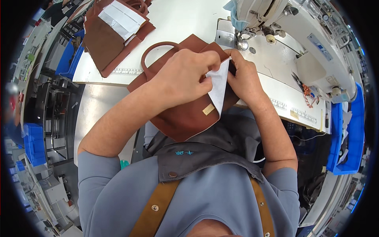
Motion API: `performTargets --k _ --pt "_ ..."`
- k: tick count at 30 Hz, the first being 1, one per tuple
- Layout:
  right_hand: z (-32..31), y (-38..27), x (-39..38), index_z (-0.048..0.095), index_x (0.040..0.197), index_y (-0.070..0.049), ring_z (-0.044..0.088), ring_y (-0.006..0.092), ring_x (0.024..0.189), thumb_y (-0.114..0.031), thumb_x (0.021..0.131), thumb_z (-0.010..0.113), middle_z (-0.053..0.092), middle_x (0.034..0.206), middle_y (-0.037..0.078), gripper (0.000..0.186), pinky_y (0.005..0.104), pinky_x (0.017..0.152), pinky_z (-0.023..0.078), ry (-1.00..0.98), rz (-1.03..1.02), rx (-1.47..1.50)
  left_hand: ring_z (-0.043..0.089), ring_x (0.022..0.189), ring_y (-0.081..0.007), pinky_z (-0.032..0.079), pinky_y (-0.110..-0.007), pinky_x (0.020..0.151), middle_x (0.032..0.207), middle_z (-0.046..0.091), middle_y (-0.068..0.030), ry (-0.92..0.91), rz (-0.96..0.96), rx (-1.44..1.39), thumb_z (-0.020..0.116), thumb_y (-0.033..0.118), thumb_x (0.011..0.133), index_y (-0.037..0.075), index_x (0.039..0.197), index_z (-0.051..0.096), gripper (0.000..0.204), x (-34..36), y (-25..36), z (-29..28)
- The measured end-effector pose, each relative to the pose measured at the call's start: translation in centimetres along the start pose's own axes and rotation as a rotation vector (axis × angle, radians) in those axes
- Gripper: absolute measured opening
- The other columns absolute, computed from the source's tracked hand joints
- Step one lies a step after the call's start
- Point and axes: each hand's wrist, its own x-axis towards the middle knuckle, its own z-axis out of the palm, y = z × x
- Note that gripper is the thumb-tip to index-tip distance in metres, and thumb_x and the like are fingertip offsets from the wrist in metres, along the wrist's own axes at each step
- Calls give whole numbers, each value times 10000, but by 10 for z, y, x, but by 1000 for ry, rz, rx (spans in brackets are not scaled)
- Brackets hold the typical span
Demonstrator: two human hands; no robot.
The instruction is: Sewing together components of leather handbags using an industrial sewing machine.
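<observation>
A brown leather handbag (181,114) with a curved handle (148,55) leans from the table's front edge toward my lap. At its right side a white lining flap (218,85) shows, and a small beige strip (208,109) sits on the leather near it. My left hand (185,73) lies over the bag with curled fingers, thumb and forefinger closed by the white flap; what they hold is hidden. With thumb and forefinger, my right hand (245,79) grips the bag's upper right edge beside the flap.
A sewing machine (272,19) stands at the back right, its metal plate (226,37) just beyond the bag. Further brown bag pieces (106,43) are stacked at the left of the white table (177,17). Scissors (299,83) lie right; blue bins (349,134) flank the table.
</observation>
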Motion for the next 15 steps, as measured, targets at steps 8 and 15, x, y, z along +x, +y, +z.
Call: performTargets --k 8,15 --pt "-17 -2 4 587 1184 -103 697 368 731 -197 913 728 726 849 159 320 425 660 541 -39 147 232 325 506 -27 276 -251 502 548 358 85 -254 -530 -310 554 10 751 41 1010 686 293 -48 -49 -52" --pt "-10 -12 -5 570 1205 -111 689 321 669 -165 920 716 702 774 108 325 396 600 527 -6 -114 -36 585 634 -165 462 -307 612 700 603 -76 -198 -366 237 831 313 766 43 959 675 368 7 -19 -62"
